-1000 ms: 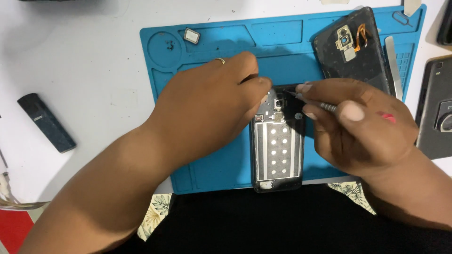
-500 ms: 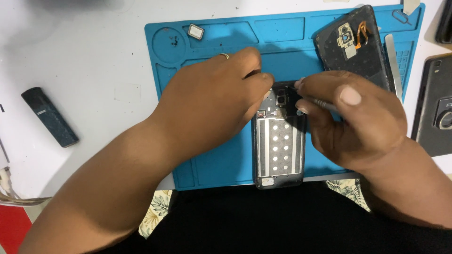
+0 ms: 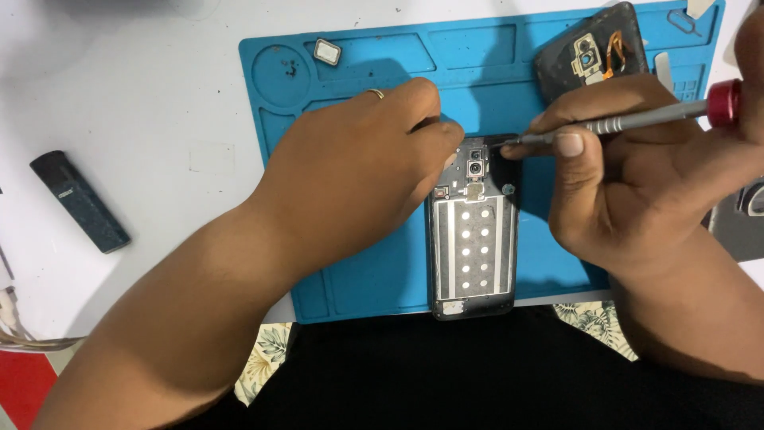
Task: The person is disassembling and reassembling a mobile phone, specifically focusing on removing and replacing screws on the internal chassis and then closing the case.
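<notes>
An opened phone (image 3: 473, 239) lies face down on a blue repair mat (image 3: 358, 72), its camera module and silver perforated shield showing. My left hand (image 3: 358, 167), with a ring on one finger, rests on the phone's upper left corner with fingers curled against it. My right hand (image 3: 629, 183) grips a grey screwdriver (image 3: 637, 119) with a red cap, held almost level, and its tip touches the phone's top right corner.
The phone's removed back cover (image 3: 593, 52) lies at the mat's far right corner. A small square part (image 3: 326, 52) sits in a mat tray at the top. A dark oblong device (image 3: 79, 201) lies on the white table at left. Another dark device (image 3: 740, 219) is at the right edge.
The view has shifted, so the mat and phone sit further right. My right hand has tilted the screwdriver flatter, so its red cap now shows. My left hand stays on the phone's top.
</notes>
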